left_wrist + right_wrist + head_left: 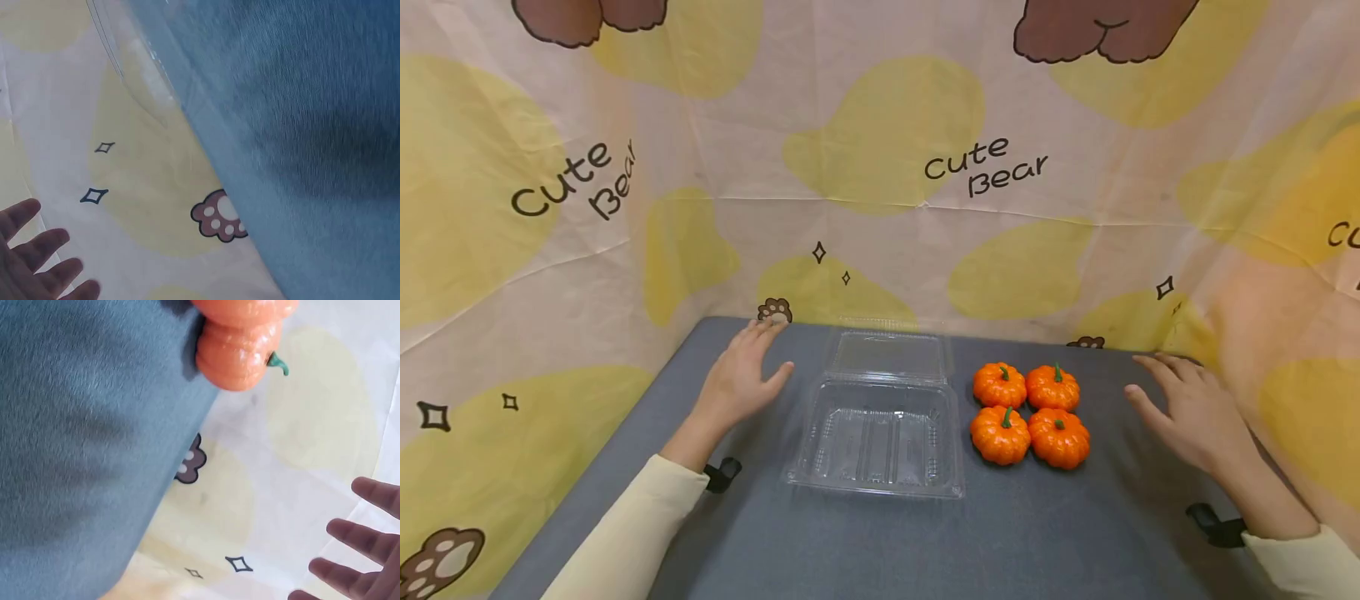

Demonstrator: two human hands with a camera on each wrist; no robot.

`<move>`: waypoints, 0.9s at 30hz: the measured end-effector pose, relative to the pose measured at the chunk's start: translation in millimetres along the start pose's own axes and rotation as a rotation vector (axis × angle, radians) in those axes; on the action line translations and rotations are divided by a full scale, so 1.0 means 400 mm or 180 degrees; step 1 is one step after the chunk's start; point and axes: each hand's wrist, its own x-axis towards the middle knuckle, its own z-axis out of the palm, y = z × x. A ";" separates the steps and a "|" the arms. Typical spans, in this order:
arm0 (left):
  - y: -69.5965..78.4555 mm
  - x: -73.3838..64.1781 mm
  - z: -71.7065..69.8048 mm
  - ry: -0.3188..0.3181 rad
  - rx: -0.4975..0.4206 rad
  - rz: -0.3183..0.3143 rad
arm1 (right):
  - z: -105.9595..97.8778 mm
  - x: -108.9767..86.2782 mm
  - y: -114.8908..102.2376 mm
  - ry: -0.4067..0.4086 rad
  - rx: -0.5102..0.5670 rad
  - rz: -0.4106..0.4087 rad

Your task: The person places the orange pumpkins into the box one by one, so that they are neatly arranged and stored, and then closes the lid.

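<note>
Several small orange pumpkins (1001, 385) with green stems sit in a tight cluster right of centre in the head view; part of the group shows as a ribbed pumpkin (232, 356) at the top of the right wrist view. To their left lies a clear plastic clamshell box (880, 446), its lid (889, 356) folded back towards the wall. My left hand (741, 375) hovers left of the box, fingers extended and thumb apart, holding nothing. On the far side of the pumpkins, my right hand (1195, 412) is raised with fingers spread, also holding nothing.
A dark grey cloth-covered table (865, 550) carries the box and pumpkins. Behind it and at both sides hangs a printed fabric backdrop (880, 267) with bear and paw motifs. A black strap (722, 475) circles the left wrist, another strap (1216, 527) the right.
</note>
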 end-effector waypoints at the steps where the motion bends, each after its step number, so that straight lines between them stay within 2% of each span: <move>1: 0.005 -0.006 0.003 -0.0048 -0.0100 -0.0048 | 0.000 -0.001 -0.003 0.0003 0.0062 0.0010; 9: 0.028 -0.051 0.039 -0.0254 -0.0757 -0.0360 | 0.009 -0.014 -0.026 -0.0106 0.0626 0.0106; 16: 0.040 -0.086 0.060 -0.0424 -0.1244 -0.0652 | 0.052 -0.026 -0.063 -0.0166 0.0950 0.0196; 23: 0.043 -0.103 0.077 -0.0461 -0.1607 -0.0769 | 0.087 -0.028 -0.088 -0.0304 0.1173 0.0295; 27: 0.041 -0.108 0.089 -0.0464 -0.1798 -0.0772 | 0.098 -0.028 -0.100 -0.0486 0.1297 0.0410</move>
